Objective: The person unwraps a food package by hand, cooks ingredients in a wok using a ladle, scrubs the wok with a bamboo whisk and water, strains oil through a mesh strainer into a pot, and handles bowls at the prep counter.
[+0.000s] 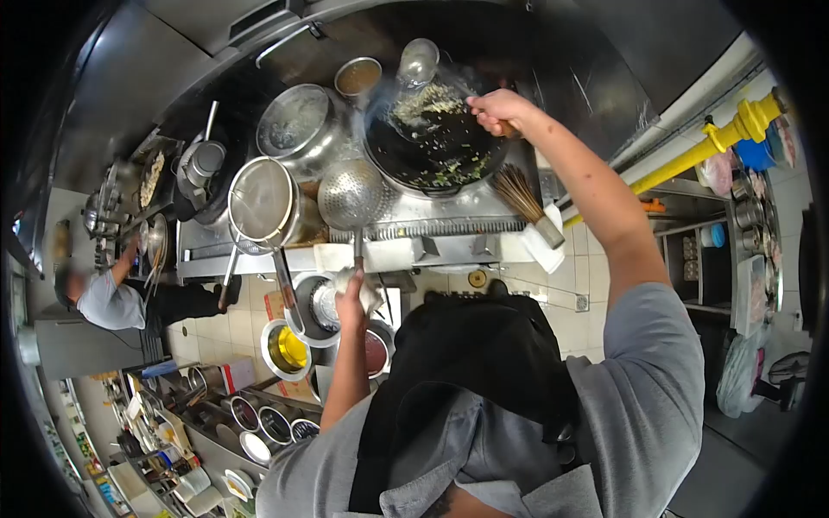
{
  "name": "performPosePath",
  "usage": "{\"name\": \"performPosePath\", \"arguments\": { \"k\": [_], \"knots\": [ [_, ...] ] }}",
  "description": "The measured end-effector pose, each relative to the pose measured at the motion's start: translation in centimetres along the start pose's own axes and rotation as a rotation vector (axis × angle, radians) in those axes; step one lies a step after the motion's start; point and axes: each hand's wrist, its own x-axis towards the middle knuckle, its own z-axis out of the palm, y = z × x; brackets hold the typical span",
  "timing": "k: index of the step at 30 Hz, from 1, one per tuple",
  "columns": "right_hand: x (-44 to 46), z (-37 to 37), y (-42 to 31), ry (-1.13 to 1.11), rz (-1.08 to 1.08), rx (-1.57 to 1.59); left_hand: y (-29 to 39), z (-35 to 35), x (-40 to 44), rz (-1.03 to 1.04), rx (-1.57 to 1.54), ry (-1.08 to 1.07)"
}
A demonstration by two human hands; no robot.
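My right hand (501, 112) is closed around the handle of a ladle (420, 62), whose metal bowl is over the far rim of a black wok (406, 160). Pale chopped food (427, 105) lies at the wok's far side, with green bits nearer me. My left hand (351, 304) is closed around the handle of a perforated skimmer (351, 195), left of the wok. A white cloth (370, 295) shows beside that hand; whether it is gripped too is hard to see.
Left of the wok stand a large pot (294, 119), a mesh strainer (261, 198) and a small bowl of brown liquid (358, 76). A bamboo brush (522, 197) lies at the right. Below is a bowl of yellow liquid (287, 350). A co-worker (117, 298) stands far left. A yellow pipe (691, 160) runs right.
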Motion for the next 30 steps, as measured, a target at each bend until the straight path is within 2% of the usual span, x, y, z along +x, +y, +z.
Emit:
{"name": "performPosePath", "arguments": {
  "k": [2,3,4,5,7,9,10,14,16,17,19,21,23,26,27,28,29,30],
  "knots": [
    [-2.4,-3.2,1.3,0.042,-0.033,-0.135,-0.9,3.4,0.3,-0.214,-0.127,-0.079],
    [-4.1,-4.3,2.0,0.136,-0.084,-0.362,-2.5,4.9,1.8,-0.27,-0.177,-0.098],
    [-5.8,-5.1,2.5,0.225,-0.142,-0.595,-2.5,7.5,2.1,-0.281,-0.225,-0.132],
    [-7.6,-5.7,3.1,0.209,-0.132,-0.609,-1.9,10.2,2.2,-0.372,-0.265,-0.171],
    [-11.3,-5.8,3.9,0.426,-0.284,-0.973,-2.9,13.8,4.9,-0.363,-0.27,-0.19],
    [-14.7,-5.1,4.0,0.444,-0.093,-0.914,-2.2,17.7,6.8,-0.364,-0.26,-0.261],
    [-14.9,-5.6,5.5,0.479,-0.176,-0.929,-0.6,20.2,6.3,-0.382,-0.244,-0.202],
    [-15.5,-6.3,10.8,0.571,-0.407,-0.989,-3.0,23.3,12.9,-0.501,-0.264,-0.319],
    [-16.2,-4.6,11.5,0.611,-0.415,-0.871,-3.6,23.9,13.5,-0.306,-0.023,-0.119],
    [-16.2,-3.7,11.8,0.595,-0.434,-0.88,-6.0,23.5,15.1,-0.293,-0.04,-0.106],
    [-15.2,-2.0,11.0,0.643,-0.413,-0.883,-11.2,23.0,19.3,-0.036,0.448,0.031],
    [-13.4,-0.1,9.9,0.616,-0.454,-0.894,-7.9,23.9,15.5,-0.062,0.444,0.07],
    [-10.7,2.4,8.8,0.575,-0.491,-0.899,-7.4,23.9,15.5,-0.159,0.437,0.076],
    [-3.7,6.2,6.5,0.381,-0.563,-0.724,-9.1,20.5,15.3,-0.203,0.07,-0.105],
    [-2.9,9.6,4.2,0.322,-0.5,-0.632,-9.1,18.9,14.2,-0.247,-0.092,-0.177],
    [0.0,11.4,3.4,0.256,-0.497,-0.624,-5.9,17.3,10.6,-0.291,-0.223,-0.218],
    [1.8,14.1,1.4,0.241,-0.395,-0.709,-2.0,15.4,6.4,-0.336,-0.35,-0.262],
    [4.2,17.0,0.2,0.266,-0.401,-0.752,-1.1,13.1,4.8,-0.39,-0.322,-0.273]
  ]
}}
